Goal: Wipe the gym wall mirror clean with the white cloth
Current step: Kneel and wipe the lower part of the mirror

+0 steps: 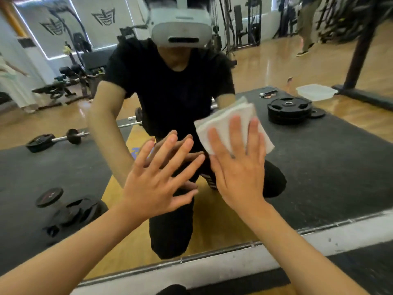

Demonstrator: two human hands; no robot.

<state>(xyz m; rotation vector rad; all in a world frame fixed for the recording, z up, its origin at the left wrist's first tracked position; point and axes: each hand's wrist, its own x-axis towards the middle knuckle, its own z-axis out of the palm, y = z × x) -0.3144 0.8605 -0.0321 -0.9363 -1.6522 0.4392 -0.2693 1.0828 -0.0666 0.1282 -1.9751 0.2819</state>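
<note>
The soft white cloth, folded in a thick square, lies on the shiny mirror under the flat right hand, while the left hand, fingers spread wide, seems to touch the glass.

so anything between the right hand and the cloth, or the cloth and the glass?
Nothing visible. The right hand lies flat on the white cloth, which appears pressed straight against the mirror. Only the left hand, spread on the glass just to the cloth's left, would block a leftward wipe.
</note>
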